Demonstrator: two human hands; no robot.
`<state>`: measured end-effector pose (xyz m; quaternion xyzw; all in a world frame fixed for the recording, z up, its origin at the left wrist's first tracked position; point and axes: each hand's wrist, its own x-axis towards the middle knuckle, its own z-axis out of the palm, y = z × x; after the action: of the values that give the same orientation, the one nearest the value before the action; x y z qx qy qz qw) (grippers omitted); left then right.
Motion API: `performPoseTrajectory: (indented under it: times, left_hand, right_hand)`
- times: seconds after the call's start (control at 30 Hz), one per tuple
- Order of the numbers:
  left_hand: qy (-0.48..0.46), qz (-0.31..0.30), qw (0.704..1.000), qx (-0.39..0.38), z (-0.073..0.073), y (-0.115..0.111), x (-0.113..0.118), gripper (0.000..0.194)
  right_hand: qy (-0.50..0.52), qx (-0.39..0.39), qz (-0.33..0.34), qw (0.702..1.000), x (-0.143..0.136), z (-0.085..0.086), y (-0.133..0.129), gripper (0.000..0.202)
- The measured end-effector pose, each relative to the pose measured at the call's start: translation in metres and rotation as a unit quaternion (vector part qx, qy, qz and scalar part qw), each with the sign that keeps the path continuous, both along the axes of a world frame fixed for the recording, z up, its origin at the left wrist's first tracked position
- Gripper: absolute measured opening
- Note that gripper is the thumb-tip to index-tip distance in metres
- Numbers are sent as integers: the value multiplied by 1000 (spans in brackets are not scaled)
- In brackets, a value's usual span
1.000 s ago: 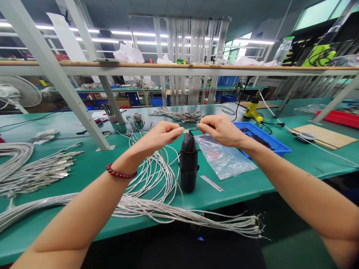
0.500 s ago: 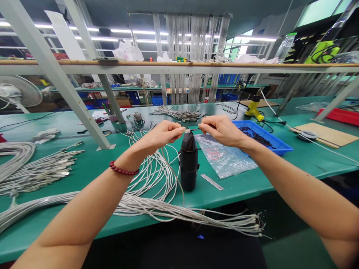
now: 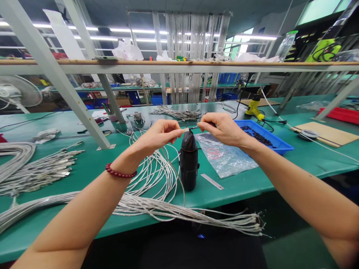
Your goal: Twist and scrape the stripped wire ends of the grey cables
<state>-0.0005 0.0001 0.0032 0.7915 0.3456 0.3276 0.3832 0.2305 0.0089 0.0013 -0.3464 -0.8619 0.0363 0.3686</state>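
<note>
A black upright tool (image 3: pixel 189 164) with a tapered top stands near the table's front edge. Just above its tip, my left hand (image 3: pixel 167 132) pinches a small pale piece between thumb and forefinger. My right hand (image 3: pixel 217 127) is closed on a thin dark wire (image 3: pixel 193 128) that runs toward the left fingertips, over the tip. Long white cables (image 3: pixel 157 175) lie coiled to the left of the tool, and a bundle of them crosses in front. Right of the tool are a small metal ruler (image 3: pixel 212 181) and a clear plastic bag (image 3: pixel 224 158).
A blue tray (image 3: pixel 282 148) of small black parts stands at the right, beyond the bag. Behind it is a yellow heat gun (image 3: pixel 254 108). A slanted metal post (image 3: pixel 81 108) rises at the left. More cable bundles (image 3: pixel 42 172) lie far left.
My left hand has shifted slightly and its fingers have loosened a little. The right hand has moved slightly left, and the gap between the fingertips is a bit smaller.
</note>
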Motion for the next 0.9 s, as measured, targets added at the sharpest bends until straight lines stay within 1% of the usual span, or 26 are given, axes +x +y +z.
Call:
performPoseTrajectory:
  times: [0.23, 0.43, 0.67, 0.9]
  left_hand:
    - [-10, 12, 1000, 10, -4, -4, -4, 16]
    - [-21, 12, 1000, 18, -7, 2, -1, 22]
    - [7, 3, 999, 42, -8, 5, 1, 39]
    - [9, 14, 999, 28, -8, 2, 2, 41]
  right_hand:
    - [-33, 22, -12, 999, -1, 5, -5, 29]
    - [-29, 9, -11, 999, -2, 5, -1, 33]
    - [-31, -2, -23, 999, -1, 3, 4, 36]
    - [-29, -6, -18, 999, -1, 0, 7, 36]
